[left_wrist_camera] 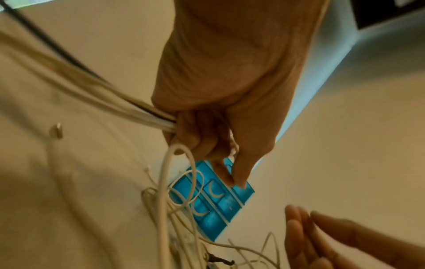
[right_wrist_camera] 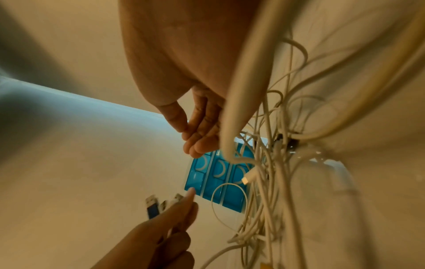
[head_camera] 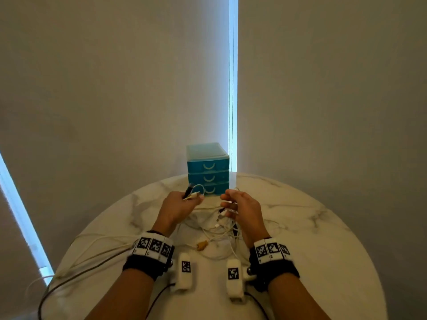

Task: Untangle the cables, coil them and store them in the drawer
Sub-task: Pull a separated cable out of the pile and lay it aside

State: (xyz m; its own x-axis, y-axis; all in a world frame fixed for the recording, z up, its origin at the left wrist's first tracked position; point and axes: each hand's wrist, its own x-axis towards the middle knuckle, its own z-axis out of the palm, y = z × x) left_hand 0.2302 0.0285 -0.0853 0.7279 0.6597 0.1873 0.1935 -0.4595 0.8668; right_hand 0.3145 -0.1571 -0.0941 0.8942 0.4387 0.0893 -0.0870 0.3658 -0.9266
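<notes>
Writing: none readable (wristbands carried only square black-and-white tags).
Left hand: curled round a bundle of cable ends, USB plugs protruding.
Right hand: loosely spread, fingers touching white strands; a grip could not be told.
Cables: thin, white, tangled on the round marble-look table.
Drawers: blue translucent plastic, three, closed, just behind the hands.

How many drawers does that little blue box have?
3, stacked in the blue drawer unit at the table's far edge: top drawer, middle drawer, bottom drawer. All look shut.
</notes>
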